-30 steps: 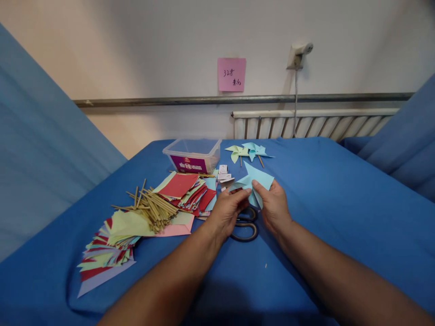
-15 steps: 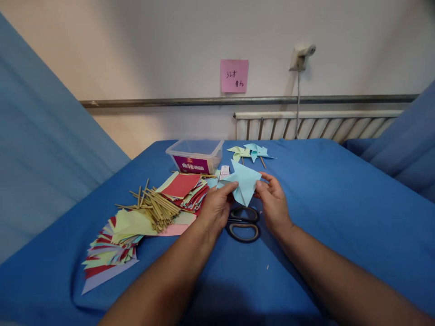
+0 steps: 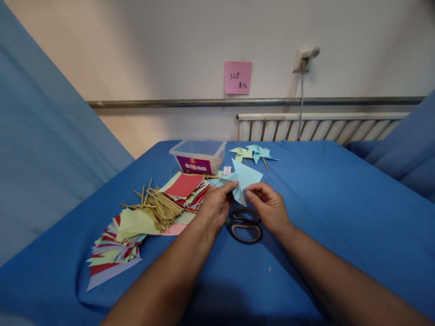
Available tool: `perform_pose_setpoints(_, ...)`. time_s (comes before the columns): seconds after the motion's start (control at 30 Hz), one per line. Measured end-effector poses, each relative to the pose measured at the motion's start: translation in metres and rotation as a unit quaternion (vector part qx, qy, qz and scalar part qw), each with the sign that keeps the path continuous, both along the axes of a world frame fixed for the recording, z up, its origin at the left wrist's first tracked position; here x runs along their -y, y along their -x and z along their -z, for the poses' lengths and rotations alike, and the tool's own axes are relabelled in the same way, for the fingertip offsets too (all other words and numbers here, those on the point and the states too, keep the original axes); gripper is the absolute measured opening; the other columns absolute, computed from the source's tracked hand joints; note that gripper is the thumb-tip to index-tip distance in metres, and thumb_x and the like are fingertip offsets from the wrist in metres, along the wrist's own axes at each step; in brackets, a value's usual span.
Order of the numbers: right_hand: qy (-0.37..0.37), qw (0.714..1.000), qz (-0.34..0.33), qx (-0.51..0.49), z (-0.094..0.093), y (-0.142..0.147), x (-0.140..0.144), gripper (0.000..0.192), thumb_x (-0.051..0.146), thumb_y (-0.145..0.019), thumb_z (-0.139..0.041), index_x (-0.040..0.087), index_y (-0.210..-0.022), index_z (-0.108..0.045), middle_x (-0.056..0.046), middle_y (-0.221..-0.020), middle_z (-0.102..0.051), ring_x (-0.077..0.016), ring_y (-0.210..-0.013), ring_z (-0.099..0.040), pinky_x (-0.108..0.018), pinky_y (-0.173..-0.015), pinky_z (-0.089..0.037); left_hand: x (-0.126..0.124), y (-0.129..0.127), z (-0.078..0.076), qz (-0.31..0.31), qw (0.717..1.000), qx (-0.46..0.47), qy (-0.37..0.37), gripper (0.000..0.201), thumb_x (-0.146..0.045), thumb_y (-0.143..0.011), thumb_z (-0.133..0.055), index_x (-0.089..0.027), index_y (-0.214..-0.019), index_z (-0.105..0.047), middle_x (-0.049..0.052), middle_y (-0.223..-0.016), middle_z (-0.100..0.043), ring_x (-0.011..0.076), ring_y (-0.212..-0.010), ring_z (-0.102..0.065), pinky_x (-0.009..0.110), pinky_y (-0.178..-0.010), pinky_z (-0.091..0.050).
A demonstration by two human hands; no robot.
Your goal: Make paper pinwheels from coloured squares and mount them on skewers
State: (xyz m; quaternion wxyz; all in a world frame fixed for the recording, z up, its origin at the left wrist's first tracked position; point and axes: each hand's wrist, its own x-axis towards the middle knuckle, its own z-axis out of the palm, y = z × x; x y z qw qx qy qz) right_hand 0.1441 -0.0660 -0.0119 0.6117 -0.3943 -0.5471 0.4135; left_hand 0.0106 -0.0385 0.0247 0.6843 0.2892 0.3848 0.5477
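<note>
A light blue paper piece, cut and partly folded, is held up over the blue table between both hands. My left hand pinches its left side and my right hand pinches its lower tip. Black-handled scissors lie on the cloth right under the hands. Two finished pinwheels, one pale green and one light blue, lie farther back.
A clear plastic box with a purple label stands at the back. Left of my hands lie a stack of coloured paper squares, a bundle of thin wooden sticks and a fan of cut coloured papers. A radiator runs along the wall.
The blue paper has been turned and folded in my fingers; my right hand slid from its right edge down to the lower tip. The view shifted slightly.
</note>
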Motion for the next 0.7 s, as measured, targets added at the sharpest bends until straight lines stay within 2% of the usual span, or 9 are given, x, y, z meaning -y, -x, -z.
perform_pose_setpoints(0.27,0.091,0.994,0.031,-0.053,-0.0047,-0.0006,-0.0030,0.027,0.045,-0.073,-0.073,0.021,-0.074,-0.061,0.004,-0.060,-0.060,-0.0119,-0.052,-0.051,-0.024,-0.050,-0.039,0.0065,-0.0064,0.0060,0.032,0.999,-0.021,0.008,0.026,-0.018,-0.059,-0.081,-0.013,-0.081,-0.069,0.003,-0.075,-0.070,0.0137,-0.064,-0.062,0.026,-0.065,-0.050)
perform_pose_setpoints(0.43,0.091,0.992,0.073,-0.038,-0.0034,-0.0021,-0.0049,0.031,0.048,-0.071,-0.074,0.020,-0.072,-0.061,0.003,-0.061,-0.061,-0.0133,-0.056,-0.054,-0.025,-0.052,-0.041,0.0071,-0.0072,0.0050,0.036,0.999,-0.038,0.015,0.025,-0.020,-0.058,-0.082,-0.015,-0.080,-0.070,0.004,-0.076,-0.070,0.0143,-0.063,-0.062,0.027,-0.064,-0.051)
perform_pose_setpoints(0.7,0.093,0.991,0.084,-0.048,-0.0051,0.0000,-0.0047,0.031,0.047,-0.070,-0.073,0.021,-0.069,-0.058,0.004,-0.056,-0.057,-0.0117,-0.048,-0.048,-0.024,-0.047,-0.037,0.0074,-0.0094,0.0055,0.042,0.998,-0.038,0.004,0.026,-0.019,-0.057,-0.082,-0.016,-0.079,-0.071,0.004,-0.077,-0.070,0.0146,-0.064,-0.061,0.027,-0.063,-0.051)
